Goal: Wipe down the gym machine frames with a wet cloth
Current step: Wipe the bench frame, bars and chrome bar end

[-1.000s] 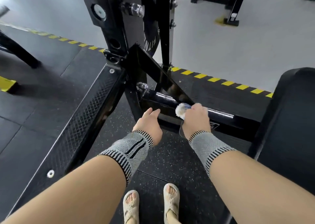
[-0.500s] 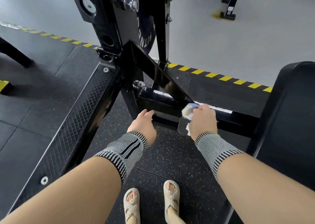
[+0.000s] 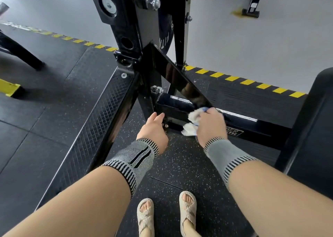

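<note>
Two hands work low on the black machine frame point(image 3: 239, 118): the right hand point(image 3: 211, 124) clamps one white cloth point(image 3: 191, 123) against its horizontal bar, the left hand point(image 3: 153, 128) hangs loosely open beside it, above clear speckled floor point(image 3: 180, 157).

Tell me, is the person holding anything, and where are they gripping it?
The right hand grips a bunched white cloth around its middle, pressed on the black frame bar. The left hand holds nothing.

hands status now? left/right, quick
Left hand: open, fingers extended toward the low frame bar, holding nothing.
Right hand: closed on the cloth, pressing it against that bar.
</note>
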`<state>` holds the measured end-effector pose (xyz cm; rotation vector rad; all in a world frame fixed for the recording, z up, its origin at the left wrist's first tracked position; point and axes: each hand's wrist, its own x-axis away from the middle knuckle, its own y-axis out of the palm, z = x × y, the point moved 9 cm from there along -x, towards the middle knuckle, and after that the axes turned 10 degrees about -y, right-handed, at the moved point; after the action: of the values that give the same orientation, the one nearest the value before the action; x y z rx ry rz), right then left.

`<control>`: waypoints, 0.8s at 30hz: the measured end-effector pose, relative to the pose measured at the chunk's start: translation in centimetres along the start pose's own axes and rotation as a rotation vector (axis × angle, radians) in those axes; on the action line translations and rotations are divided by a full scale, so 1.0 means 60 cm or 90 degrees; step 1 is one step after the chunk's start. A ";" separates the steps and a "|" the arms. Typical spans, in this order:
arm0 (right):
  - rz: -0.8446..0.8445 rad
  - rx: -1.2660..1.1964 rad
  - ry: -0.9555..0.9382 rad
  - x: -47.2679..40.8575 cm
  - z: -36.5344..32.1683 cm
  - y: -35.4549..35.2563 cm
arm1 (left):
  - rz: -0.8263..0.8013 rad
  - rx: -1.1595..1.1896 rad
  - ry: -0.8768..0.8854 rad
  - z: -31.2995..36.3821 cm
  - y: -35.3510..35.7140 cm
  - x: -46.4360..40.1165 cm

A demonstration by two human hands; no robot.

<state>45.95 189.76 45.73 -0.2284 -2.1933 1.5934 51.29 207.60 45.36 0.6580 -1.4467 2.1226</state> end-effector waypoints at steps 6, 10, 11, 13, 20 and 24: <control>0.026 -0.047 -0.117 -0.024 -0.078 -0.016 | 0.101 -0.020 0.015 -0.002 -0.025 -0.005; -0.008 -0.010 -0.203 -0.077 -0.182 0.019 | 0.086 0.017 -0.054 -0.034 -0.023 -0.012; -0.044 0.045 -0.206 -0.084 -0.188 0.039 | 0.085 0.013 -0.051 -0.035 -0.020 -0.013; -0.051 0.122 -0.209 -0.099 -0.188 0.056 | 0.085 0.020 -0.040 -0.030 -0.019 -0.015; -0.017 0.187 -0.293 -0.099 -0.205 0.051 | 0.089 0.034 -0.056 -0.030 -0.025 -0.023; 0.007 0.162 -0.320 -0.102 -0.203 0.038 | 0.092 -0.006 -0.050 -0.032 -0.019 -0.025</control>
<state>56.36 198.84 45.25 0.2655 -2.2954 2.0905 52.91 209.57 44.60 0.6578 -1.5882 2.2200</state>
